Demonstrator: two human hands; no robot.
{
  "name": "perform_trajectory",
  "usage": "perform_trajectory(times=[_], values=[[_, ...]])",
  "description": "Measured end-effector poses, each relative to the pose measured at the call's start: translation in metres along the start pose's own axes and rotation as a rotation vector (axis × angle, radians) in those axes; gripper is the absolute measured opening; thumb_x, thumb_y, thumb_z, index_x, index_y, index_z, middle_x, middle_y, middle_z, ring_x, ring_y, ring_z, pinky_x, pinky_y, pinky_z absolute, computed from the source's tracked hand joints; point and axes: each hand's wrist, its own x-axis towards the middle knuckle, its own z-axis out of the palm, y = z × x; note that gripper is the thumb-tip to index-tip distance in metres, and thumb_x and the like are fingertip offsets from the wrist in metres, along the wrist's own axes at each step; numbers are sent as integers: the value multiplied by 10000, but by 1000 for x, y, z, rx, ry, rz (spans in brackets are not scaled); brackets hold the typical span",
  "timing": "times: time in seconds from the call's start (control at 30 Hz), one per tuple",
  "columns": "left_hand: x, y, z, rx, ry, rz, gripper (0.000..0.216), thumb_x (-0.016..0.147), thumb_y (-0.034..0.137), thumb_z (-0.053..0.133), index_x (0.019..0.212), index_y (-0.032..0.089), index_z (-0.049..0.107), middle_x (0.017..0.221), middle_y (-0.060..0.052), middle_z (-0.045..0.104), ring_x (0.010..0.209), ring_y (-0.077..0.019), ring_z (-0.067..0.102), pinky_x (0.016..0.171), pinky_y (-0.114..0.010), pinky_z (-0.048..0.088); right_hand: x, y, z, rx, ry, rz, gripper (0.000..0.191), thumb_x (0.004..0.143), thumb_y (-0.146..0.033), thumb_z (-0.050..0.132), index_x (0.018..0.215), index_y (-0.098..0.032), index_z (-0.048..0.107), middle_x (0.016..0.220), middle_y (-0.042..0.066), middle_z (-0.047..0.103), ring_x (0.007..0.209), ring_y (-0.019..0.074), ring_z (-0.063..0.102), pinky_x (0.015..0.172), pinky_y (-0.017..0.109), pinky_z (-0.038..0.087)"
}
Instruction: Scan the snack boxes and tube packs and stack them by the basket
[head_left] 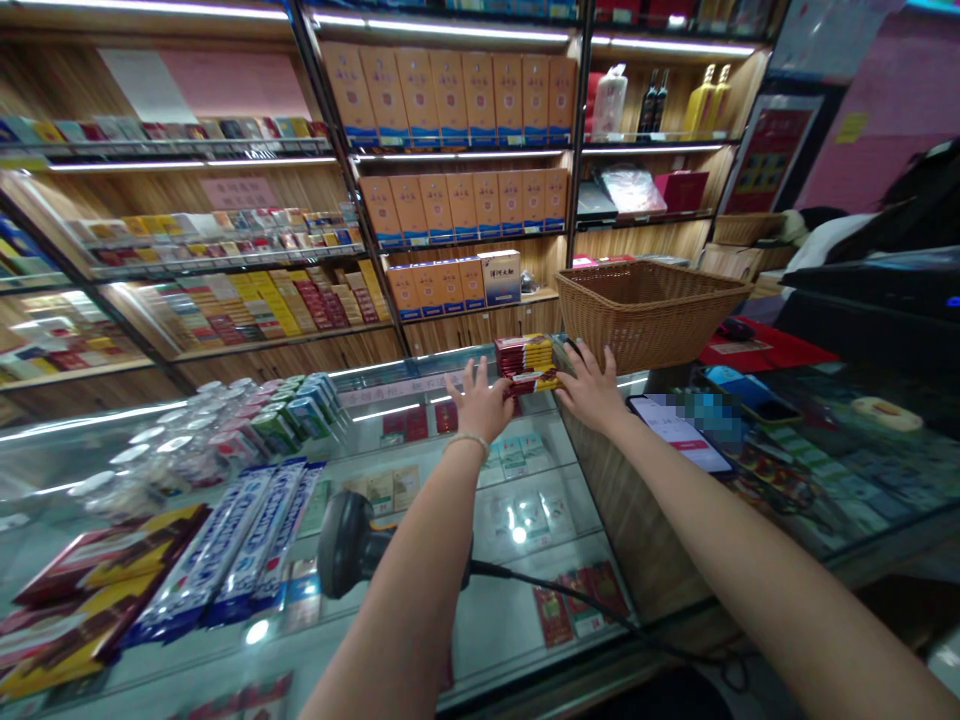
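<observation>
A small stack of red-and-yellow wrapped snack bars (529, 352) stands on the glass counter between my hands. My left hand (480, 402) is at its left side, fingers spread, with the thumb against the left end of the lower front packets. On the other side my right hand (591, 388) has its fingers apart and its thumb by the packets' right end. Whether either hand bears any weight cannot be seen. Under my left forearm lies a grey barcode scanner (349, 545), partly covered, with a black cable (555, 585) running right.
A wicker basket (637, 320) stands behind my right hand. A phone (679, 432) with a lit screen lies to the right. Blue-and-white packets (232, 540), large chocolate packs (112, 580) and clear jars (176, 455) fill the left. Stocked shelves (457, 240) rise behind.
</observation>
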Motion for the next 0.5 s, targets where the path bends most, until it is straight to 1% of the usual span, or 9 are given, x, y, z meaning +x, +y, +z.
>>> perform_trajectory(times=[0.03,0.1,0.17,0.23,0.3,0.37,0.5], values=[[0,0,0,3,-3,-6,375,925,366,634,1283,328,737,1744,-117,328,1626,-396,223,1248,-782,87,0,0,0,-3,0,3,340,987,-337,605,1263,-203,752,1706,171,389,1599,375,268,1250,724,117],[0,1,0,11,-8,-22,479,925,385,638,1400,322,665,1753,-128,303,1631,-387,215,1258,-766,104,-1,0,0,-4,10,2,400,992,-342,599,1352,-206,709,1718,172,366,1610,372,239,1256,720,104],[0,2,0,23,-1,-40,623,932,423,644,1535,303,547,1763,-141,270,1638,-383,196,1269,-748,106,-1,1,0,-1,25,-3,506,994,-367,603,1477,-215,619,1735,171,329,1625,370,190,1260,722,73],[0,3,0,37,14,-56,751,936,478,651,1625,280,428,1774,-153,227,1644,-393,168,1275,-742,90,-2,2,1,2,37,-8,600,991,-408,616,1561,-239,533,1754,158,289,1638,369,132,1262,727,34],[-1,3,1,49,33,-64,838,929,533,663,1664,272,356,1784,-156,186,1649,-405,133,1274,-747,70,-3,4,3,-1,42,-15,658,988,-454,628,1601,-270,478,1769,141,255,1647,368,86,1262,729,5],[-2,3,3,57,50,-55,885,917,574,676,1675,278,329,1791,-147,160,1653,-412,103,1271,-755,55,-3,5,5,-10,42,-25,688,989,-491,627,1620,-289,446,1775,134,238,1649,368,71,1262,730,-3],[-2,3,2,88,64,-5,917,915,596,681,1683,260,309,1786,-151,176,1655,-397,107,1280,-745,33,-3,5,9,-30,44,-39,694,985,-510,627,1618,-287,450,1770,139,254,1640,376,126,1262,730,-5]])
